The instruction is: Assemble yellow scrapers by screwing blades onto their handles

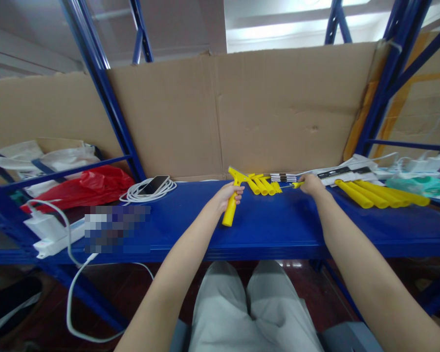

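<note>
My left hand (228,196) is closed round a yellow T-shaped handle (229,213), held tilted above the blue shelf (190,220). At the right, my right hand (311,185) has its fingers closed on the yellow handle of a screwdriver (297,185), whose thin shaft points left. Between the hands lie several yellow plastic pieces (264,186) in a row, with small yellow parts (276,187) beside them. A stack of thin black-and-white strips (283,177) sits behind the screwdriver shaft.
Several yellow tubes (366,194) lie right of my right hand, near black blades (333,172) and a teal plastic bag (420,186). At left are a phone (156,185) on a coiled white cable, a red bag (91,188) and a power strip (62,240). Cardboard (168,122) stands behind.
</note>
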Action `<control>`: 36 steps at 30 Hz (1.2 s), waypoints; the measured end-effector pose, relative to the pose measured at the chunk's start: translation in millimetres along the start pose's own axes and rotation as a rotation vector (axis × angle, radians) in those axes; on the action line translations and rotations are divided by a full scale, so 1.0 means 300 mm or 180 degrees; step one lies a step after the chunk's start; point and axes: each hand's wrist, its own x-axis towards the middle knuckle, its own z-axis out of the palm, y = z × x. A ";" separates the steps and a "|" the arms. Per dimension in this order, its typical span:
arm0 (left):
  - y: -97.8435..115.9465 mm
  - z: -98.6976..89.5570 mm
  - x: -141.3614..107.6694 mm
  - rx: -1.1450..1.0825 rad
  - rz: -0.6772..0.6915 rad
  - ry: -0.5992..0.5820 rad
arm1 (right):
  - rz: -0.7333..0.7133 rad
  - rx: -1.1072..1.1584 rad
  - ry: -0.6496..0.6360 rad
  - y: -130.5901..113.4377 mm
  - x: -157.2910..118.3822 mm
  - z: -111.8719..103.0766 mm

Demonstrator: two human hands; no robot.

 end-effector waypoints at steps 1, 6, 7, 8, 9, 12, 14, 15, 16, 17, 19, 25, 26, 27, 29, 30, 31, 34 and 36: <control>-0.001 0.000 0.000 0.0002 -0.0008 0.0002 | 0.0015 0.0039 -0.0010 -0.025 -0.009 -0.015; -0.001 0.001 -0.001 -0.0016 -0.0036 0.0051 | -0.0914 0.0370 0.0344 -0.145 -0.059 -0.055; -0.001 0.001 -0.002 -0.0016 -0.0045 0.0065 | -0.1058 0.0415 0.0387 -0.163 -0.069 -0.055; 0.000 0.002 -0.002 -0.0015 -0.0054 0.0081 | -0.1169 0.0449 0.0419 -0.180 -0.078 -0.053; 0.000 0.003 -0.003 -0.0012 -0.0068 0.0094 | -0.1250 0.0475 0.0447 -0.195 -0.087 -0.050; 0.001 0.005 -0.005 0.0012 -0.0115 0.0095 | -0.1366 0.0537 0.0510 -0.230 -0.112 -0.039; 0.002 0.007 -0.006 0.0036 -0.0147 0.0075 | -0.1376 0.0558 0.0544 -0.247 -0.128 -0.035; 0.002 0.007 -0.007 0.0040 -0.0156 0.0066 | -0.1360 0.0552 0.0559 -0.253 -0.134 -0.034; 0.002 0.008 -0.008 0.0041 -0.0161 0.0061 | -0.1332 0.0537 0.0572 -0.258 -0.140 -0.033; 0.002 0.009 -0.008 0.0041 -0.0165 0.0058 | -0.1293 0.0516 0.0584 -0.261 -0.145 -0.033; 0.002 0.010 -0.009 0.0040 -0.0169 0.0053 | -0.1202 0.0487 0.0617 -0.263 -0.152 -0.033; 0.002 0.011 -0.011 0.0031 -0.0153 0.0041 | -0.1035 0.0438 0.0642 -0.264 -0.158 -0.034; 0.002 0.011 -0.011 0.0033 -0.0150 0.0030 | -0.1021 0.0416 0.0619 -0.265 -0.159 -0.035; 0.001 0.011 -0.012 0.0037 -0.0150 0.0020 | -0.1010 0.0397 0.0594 -0.267 -0.161 -0.036; 0.001 0.011 -0.012 0.0042 -0.0144 0.0006 | -0.0996 0.0372 0.0558 -0.271 -0.165 -0.039; 0.000 0.011 -0.012 0.0043 -0.0141 0.0000 | -0.0991 0.0364 0.0547 -0.272 -0.167 -0.040; 0.000 0.011 -0.011 0.0041 -0.0136 -0.0003 | -0.0982 0.0357 0.0536 -0.274 -0.168 -0.041; -0.001 0.012 -0.010 0.0031 -0.0120 -0.0011 | -0.0944 0.0338 0.0513 -0.277 -0.170 -0.044; -0.001 0.014 -0.011 0.0026 -0.0120 -0.0009 | -0.0927 0.0332 0.0506 -0.277 -0.169 -0.044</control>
